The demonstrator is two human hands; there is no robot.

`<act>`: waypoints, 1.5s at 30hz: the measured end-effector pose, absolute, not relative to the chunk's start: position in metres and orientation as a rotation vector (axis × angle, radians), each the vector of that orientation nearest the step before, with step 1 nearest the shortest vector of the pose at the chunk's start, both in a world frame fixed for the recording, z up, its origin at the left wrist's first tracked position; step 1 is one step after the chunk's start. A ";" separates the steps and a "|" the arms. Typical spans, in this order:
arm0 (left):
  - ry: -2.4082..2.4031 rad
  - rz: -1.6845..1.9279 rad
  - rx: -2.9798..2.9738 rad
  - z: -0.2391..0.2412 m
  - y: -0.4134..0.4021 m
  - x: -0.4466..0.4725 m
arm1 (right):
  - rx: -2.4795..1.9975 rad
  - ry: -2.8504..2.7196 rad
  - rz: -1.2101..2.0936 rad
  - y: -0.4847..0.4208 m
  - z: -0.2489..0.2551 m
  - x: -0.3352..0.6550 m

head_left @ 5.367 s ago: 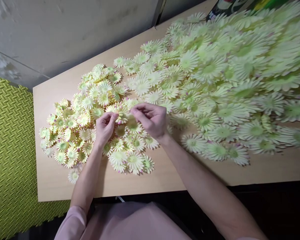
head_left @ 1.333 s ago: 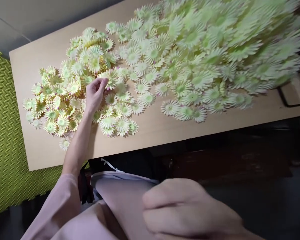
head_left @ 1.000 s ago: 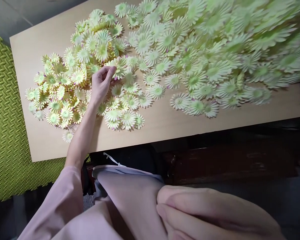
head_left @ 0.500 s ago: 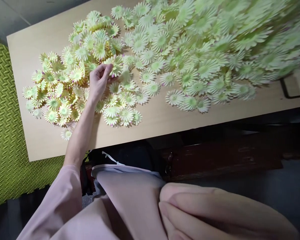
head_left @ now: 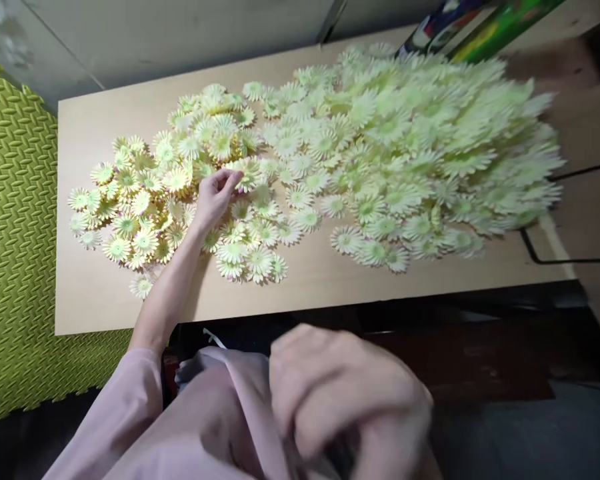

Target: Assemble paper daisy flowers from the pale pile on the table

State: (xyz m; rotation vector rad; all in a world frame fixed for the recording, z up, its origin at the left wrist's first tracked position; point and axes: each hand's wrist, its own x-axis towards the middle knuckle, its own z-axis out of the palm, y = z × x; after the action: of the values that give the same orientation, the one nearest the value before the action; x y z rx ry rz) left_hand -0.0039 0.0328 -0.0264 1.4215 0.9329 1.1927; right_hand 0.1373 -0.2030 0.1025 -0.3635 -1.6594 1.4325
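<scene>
My left hand (head_left: 216, 195) reaches over the table. Its thumb and fingers are pinched on a pale yellow-green artificial flower head (head_left: 247, 175) among the others. A heap of similar flower heads (head_left: 140, 200), some with pinkish petal tips, lies around and left of that hand. Much nearer the camera, my right hand (head_left: 350, 393) is raised in front of my lap. Its fingers are curled closed and a little blurred; whatever may be inside them is hidden.
A larger pile of flower heads (head_left: 405, 153) spreads across the right of the wooden table (head_left: 330, 293). Behind it stand a green container (head_left: 505, 30) and a dark bottle (head_left: 437, 30). A textured yellow-green mat (head_left: 17, 253) is at the left; a black metal rod (head_left: 570, 261) at the right.
My view has tilted up, showing the table's far edge and the containers. My right hand has moved left and bent at the wrist. My left hand stays pinched at the same flower head.
</scene>
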 end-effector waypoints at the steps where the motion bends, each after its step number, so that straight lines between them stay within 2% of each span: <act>1: 0.938 1.189 1.420 -0.025 0.031 -0.004 | -0.270 -1.699 1.412 -0.179 0.095 0.141; 6: 0.911 1.174 1.292 -0.018 0.025 -0.005 | -0.854 -1.383 1.073 -0.063 0.050 0.160; 12: 0.919 1.142 1.241 -0.016 0.026 -0.006 | -0.925 -1.113 1.071 0.016 -0.011 0.156; 23: 1.031 1.123 1.334 -0.010 0.033 0.000 | -0.986 -1.071 1.184 0.016 -0.017 0.162; 30: 0.932 1.019 1.200 -0.010 0.046 0.009 | -0.994 -0.988 1.163 0.020 -0.016 0.169; 45: 0.960 0.940 1.359 -0.004 0.046 0.004 | -0.983 -0.919 1.254 0.022 -0.021 0.174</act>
State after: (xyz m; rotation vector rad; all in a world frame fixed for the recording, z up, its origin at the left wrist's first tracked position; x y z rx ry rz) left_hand 0.0037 0.0460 -0.0037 1.3588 0.9603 0.9397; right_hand 0.1738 0.0220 -0.0212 -0.9826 -0.9190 1.2543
